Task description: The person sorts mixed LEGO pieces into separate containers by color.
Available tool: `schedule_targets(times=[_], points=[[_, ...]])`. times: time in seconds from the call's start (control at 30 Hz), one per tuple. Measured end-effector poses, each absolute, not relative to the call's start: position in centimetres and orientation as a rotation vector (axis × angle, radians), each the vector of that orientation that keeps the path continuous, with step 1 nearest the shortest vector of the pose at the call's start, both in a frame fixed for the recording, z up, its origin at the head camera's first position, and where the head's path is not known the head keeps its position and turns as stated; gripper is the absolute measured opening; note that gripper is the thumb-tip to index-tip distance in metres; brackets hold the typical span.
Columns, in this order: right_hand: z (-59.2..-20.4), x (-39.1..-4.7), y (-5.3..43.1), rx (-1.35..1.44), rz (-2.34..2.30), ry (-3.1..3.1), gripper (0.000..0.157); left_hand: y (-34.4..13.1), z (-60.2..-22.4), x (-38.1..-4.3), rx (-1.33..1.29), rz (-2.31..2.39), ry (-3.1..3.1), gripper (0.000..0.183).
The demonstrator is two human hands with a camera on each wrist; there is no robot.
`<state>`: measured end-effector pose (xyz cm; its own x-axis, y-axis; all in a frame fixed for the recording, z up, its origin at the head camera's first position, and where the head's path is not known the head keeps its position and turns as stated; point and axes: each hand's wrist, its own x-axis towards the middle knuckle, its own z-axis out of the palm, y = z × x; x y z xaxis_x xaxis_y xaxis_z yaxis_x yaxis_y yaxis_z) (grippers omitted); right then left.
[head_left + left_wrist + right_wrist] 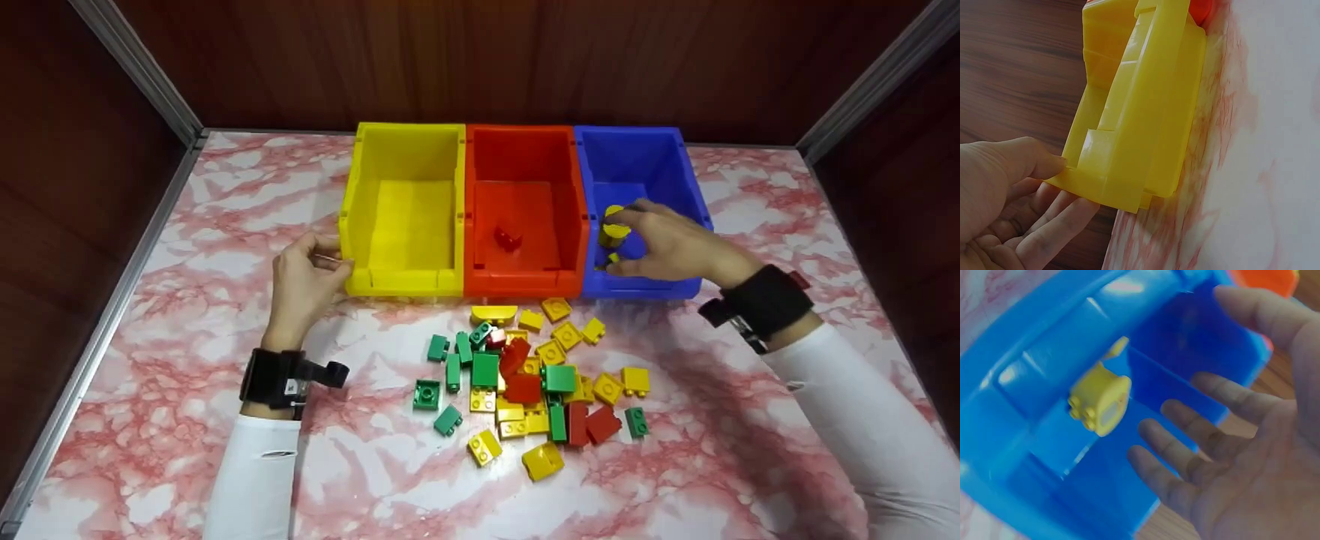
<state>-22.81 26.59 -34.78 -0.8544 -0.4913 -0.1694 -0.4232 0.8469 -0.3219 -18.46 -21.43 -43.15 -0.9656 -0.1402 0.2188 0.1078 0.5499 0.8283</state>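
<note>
My left hand (301, 283) is at the near left corner of the yellow bin (405, 281). In the left wrist view, the thumb and fingers of the left hand (1022, 197) pinch the edge of the yellow bin (1145, 129). Over the blue bin (637, 289) is my right hand (679, 244). In the right wrist view, the fingers of that hand (1241, 444) are spread, apart from a round-faced yellow block (1098, 402). This block lies within the blue bin (1089, 495), beside a smaller yellow piece (1116, 347); whether it touches the floor, I cannot tell.
Between the yellow and blue bins stands a red bin (525, 281) with a small red block (508, 238) inside. In front lie several loose blocks, among them a green block (484, 369), a red block (523, 388) and a yellow block (543, 460). A wooden wall (510, 60) rises behind.
</note>
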Motion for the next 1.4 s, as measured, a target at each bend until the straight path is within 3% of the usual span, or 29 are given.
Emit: schedule_targets(times=[0.33,0.5,0.7,1.17,1.4], points=[[-32.7,-17.7,28.1,-0.901,-0.405,2.861,0.103,-21.4,-43.1,-18.3,0.021,-1.363,-2.535,0.024],[-33.0,-15.2,28.7,-1.040,-0.393,2.880,0.111,-21.4,-43.0,-18.3,0.018,-1.365,-2.542,0.024],[-34.1,-12.8,29.0,-1.018,-0.366,2.859,0.113,-21.4,-43.0,-18.5,0.035,-1.372,-2.546,0.024],[-39.3,-11.3,29.2,-0.995,-0.425,2.746,0.081,-21.4,-42.9,-18.3,0.046,-1.365,-2.552,0.026],[-41.7,-11.3,28.7,-1.127,-0.427,2.639,0.032,-21.4,-43.0,-18.4,0.038,-1.363,-2.543,0.025]])
